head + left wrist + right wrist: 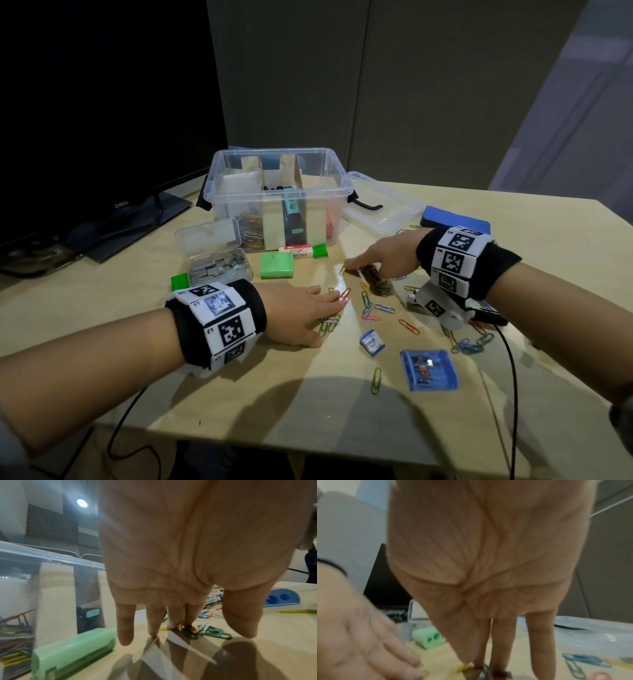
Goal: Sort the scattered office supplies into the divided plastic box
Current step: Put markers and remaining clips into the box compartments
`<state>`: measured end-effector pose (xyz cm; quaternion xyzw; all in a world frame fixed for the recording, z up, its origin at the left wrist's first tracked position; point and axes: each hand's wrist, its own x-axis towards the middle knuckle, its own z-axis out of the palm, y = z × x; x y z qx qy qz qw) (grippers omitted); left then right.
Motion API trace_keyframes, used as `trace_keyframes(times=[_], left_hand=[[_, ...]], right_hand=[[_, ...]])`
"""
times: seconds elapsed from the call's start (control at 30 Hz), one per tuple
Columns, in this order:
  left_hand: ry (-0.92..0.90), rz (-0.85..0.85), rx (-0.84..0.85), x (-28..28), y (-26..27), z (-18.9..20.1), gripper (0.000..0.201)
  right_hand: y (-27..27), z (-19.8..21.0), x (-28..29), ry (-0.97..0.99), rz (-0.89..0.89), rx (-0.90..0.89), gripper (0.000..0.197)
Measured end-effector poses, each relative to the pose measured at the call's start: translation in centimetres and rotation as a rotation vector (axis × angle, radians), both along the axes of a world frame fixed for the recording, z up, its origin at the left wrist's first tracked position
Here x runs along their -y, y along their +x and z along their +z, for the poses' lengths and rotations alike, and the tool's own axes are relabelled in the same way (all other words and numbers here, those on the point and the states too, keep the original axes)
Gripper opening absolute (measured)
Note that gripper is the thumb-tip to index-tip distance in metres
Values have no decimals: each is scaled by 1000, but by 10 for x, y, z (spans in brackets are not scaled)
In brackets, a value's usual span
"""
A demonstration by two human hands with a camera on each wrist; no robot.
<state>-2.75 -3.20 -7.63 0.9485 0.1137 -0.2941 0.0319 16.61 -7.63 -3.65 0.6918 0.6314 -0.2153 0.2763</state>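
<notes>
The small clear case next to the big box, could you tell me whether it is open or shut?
Open. The small clear case has its hinged lid tipped up and back, and the metal pieces inside lie uncovered.

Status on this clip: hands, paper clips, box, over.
Left hand flat, fingers pressing paper clips on table. Right hand fingers down on another clip pile, grip unclear. Box open, clips still scattered. Path clear.

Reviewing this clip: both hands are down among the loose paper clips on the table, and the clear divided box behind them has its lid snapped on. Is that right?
Not quite. The divided box is open; its lid lies on the table to its right, as the head view shows. The left hand and right hand are indeed among the paper clips.
</notes>
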Motion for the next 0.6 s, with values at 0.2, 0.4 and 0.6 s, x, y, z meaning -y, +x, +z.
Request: trace_keyframes(times=[0.2, 0.4, 0.6], left_hand=[[32, 22, 9, 1, 3, 3, 72], [17, 70, 73, 6, -1, 8, 77], [42, 69, -6, 3, -3, 1, 76]], right_hand=[[17, 4, -2, 255, -197, -146, 65], [43, -10, -17, 221, -293, 213, 34], [37, -20, -14, 79, -225, 227, 37]])
